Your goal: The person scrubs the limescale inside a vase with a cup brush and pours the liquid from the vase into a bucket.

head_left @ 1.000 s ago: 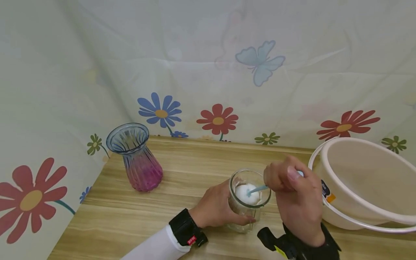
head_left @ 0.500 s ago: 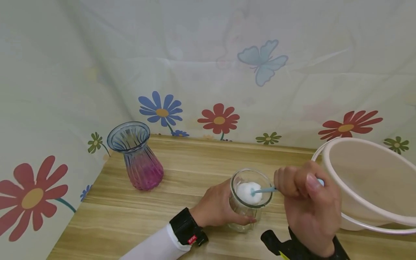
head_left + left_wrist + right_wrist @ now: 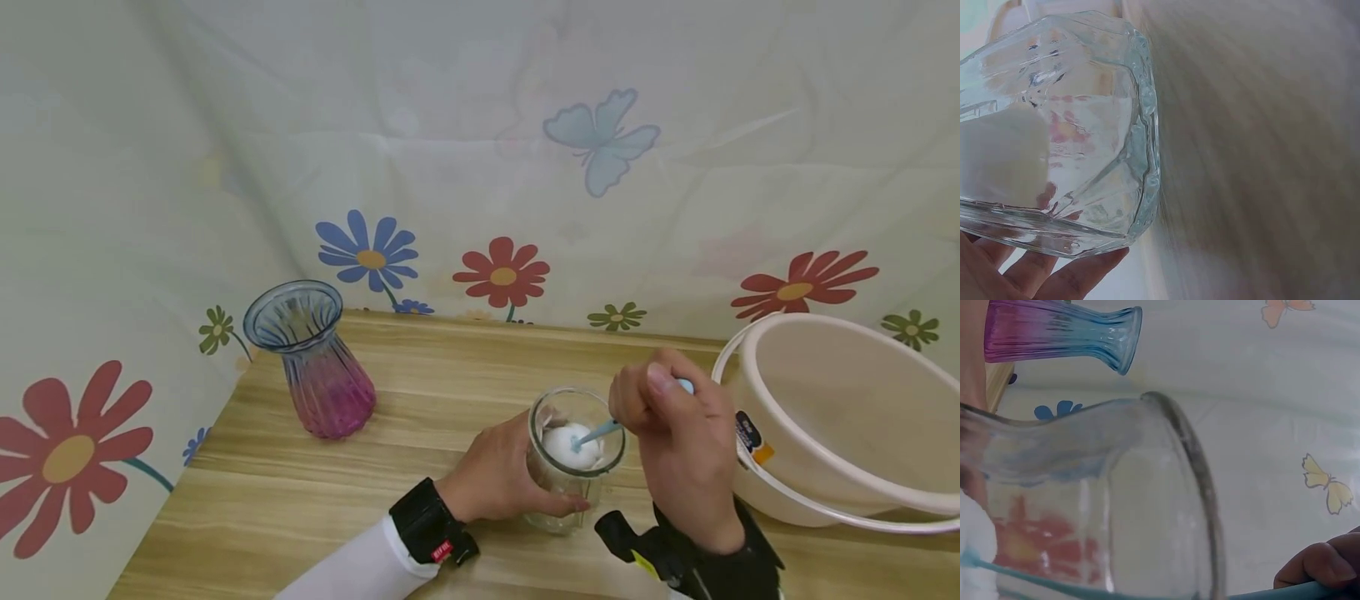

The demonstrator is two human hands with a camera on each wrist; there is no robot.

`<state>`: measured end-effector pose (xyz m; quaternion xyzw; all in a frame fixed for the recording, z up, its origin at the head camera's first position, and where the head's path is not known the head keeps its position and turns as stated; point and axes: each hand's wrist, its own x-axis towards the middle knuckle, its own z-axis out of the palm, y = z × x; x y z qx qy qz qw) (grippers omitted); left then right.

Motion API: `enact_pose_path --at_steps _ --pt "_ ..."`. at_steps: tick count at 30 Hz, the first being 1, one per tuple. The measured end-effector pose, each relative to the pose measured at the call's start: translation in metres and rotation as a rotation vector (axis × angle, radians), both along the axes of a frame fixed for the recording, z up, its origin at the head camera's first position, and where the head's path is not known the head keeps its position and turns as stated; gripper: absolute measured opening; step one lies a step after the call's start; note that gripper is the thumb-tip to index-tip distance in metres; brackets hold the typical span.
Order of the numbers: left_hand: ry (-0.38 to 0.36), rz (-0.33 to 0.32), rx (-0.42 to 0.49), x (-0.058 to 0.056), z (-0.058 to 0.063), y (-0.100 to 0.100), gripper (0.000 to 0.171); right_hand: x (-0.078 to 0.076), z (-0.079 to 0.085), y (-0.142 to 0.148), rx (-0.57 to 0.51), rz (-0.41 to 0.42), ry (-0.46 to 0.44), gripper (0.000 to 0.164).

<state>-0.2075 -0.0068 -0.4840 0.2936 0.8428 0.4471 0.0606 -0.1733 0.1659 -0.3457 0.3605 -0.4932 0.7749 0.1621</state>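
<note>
My left hand (image 3: 491,475) grips a clear glass vase (image 3: 553,523) from its left side, thumb across the near side. Inside the vase sits the white sponge head (image 3: 562,448) of a cup brush. Its light blue handle (image 3: 600,432) slants up past the rim into the fist of my right hand (image 3: 686,454). In the left wrist view, the vase's thick base (image 3: 1144,144) is close to the wooden table, and the fingers (image 3: 1085,269) lie along its side. The right wrist view shows the thin handle (image 3: 1054,584) running from sponge to hand.
A ribbed blue-to-pink glass vase (image 3: 330,367) stands at the table's left. To the right, close by the right hand, is a pale bucket (image 3: 787,492) with a white handle. A curtain printed with flowers (image 3: 502,275) hangs behind the wooden table (image 3: 315,500).
The right hand swung right, levelling the brush handle, then came back left and slightly up, so the handle slants more steeply. The left hand and the clear vase stay nearly in place.
</note>
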Motion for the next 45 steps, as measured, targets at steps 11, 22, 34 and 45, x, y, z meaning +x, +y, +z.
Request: enact_pose_path --at_steps 11,22,34,45 --pt "0.011 0.029 -0.056 0.001 0.003 0.0 0.094 -0.01 -0.003 0.0 0.332 -0.157 -0.131 0.037" --pt "0.006 0.028 -0.063 0.001 0.002 0.001 0.096 -0.016 -0.007 0.005 0.534 -0.185 -0.21 0.037" --pt "-0.028 0.033 -0.051 0.002 0.003 -0.001 0.092 -0.021 -0.008 0.01 0.43 0.068 -0.264 0.039" --pt "-0.028 0.037 -0.07 0.002 0.004 -0.001 0.095 -0.008 0.001 0.01 0.38 0.025 -0.207 0.033"
